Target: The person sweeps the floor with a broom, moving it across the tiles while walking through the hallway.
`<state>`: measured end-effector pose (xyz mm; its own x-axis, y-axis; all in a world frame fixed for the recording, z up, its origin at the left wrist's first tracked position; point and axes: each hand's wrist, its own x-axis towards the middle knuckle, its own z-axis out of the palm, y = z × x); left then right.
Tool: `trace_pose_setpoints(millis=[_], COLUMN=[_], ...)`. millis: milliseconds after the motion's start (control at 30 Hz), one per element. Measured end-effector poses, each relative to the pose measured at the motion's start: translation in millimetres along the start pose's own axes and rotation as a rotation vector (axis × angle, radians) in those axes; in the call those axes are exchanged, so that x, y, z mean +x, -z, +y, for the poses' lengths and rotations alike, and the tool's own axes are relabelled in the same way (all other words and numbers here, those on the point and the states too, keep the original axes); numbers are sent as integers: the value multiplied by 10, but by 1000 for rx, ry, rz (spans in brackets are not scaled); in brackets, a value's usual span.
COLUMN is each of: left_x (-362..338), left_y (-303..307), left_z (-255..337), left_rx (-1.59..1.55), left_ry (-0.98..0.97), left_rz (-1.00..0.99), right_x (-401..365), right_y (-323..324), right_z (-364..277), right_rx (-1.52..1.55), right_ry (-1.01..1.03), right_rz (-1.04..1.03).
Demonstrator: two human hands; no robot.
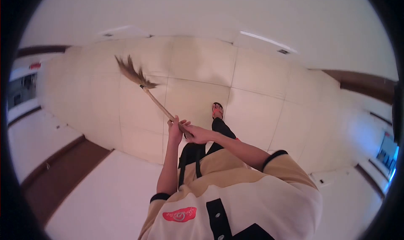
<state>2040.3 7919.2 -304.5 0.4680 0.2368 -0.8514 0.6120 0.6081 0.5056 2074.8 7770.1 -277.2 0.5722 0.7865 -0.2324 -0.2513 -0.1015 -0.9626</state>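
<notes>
A broom [158, 103] with a long thin handle slants up and left from my hands. Its brown bristles [134, 73] fan out over the floor tiles, slightly smeared. My left hand [175, 129] is closed round the handle ahead of the other hand, thumb pointing up along it. Close behind, near the handle's top end, my right hand [200, 134] is wrapped over the broom, the arm coming across from the right.
Pale floor tiles [198, 92] stretch to both sides. A white wall [202, 12] runs along the front. Brown doors or door frames stand at left [63, 172] and right [362, 84]. My sandalled foot [217, 109] is on the tiles.
</notes>
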Motion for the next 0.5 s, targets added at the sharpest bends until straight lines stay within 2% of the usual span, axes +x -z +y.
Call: trace_pose_setpoints(millis=[33,67,100,167,200,233,267,300,333,400,467,500], left_x=[22,-14,-81,-120,-102,-141,-62,47,205,486,623,641], left_y=[-2,46,171,561,805,1011,1257,1437,1535,1624,2147,2215], left_z=[21,-2,-13,99,128,262,380,472,635,1015,1557,1784], left_rx=[8,15,198,580,766,806,681,552,424,420,469,455], left_ry=[-39,-73,-140,-260,-332,-358,-321,-295,-281,-292,-369,-462], left_rz=[48,103,200,380,469,459,456,433,403,485,560,628], right_x=[-83,98,-102,88,150,178,213,266,270,376,577,632], right_y=[168,532,907,1888,2380,2760,3306,3678,3873,4075,4087,3942], right_z=[-166,-375,-304,-1681,-2159,-2766,-3200,-3598,-3950,-4498,-4890,-5069], right_rx=[-322,-594,-340,-594,-658,-817,-1161,-1399,-1606,-1891,-2094,-2153], right_ry=[13,-47,110,162,228,454,669,765,802,821,793,801], right_rz=[-280,-701,-34,407,613,751,916,1044,1136,1296,1463,1515])
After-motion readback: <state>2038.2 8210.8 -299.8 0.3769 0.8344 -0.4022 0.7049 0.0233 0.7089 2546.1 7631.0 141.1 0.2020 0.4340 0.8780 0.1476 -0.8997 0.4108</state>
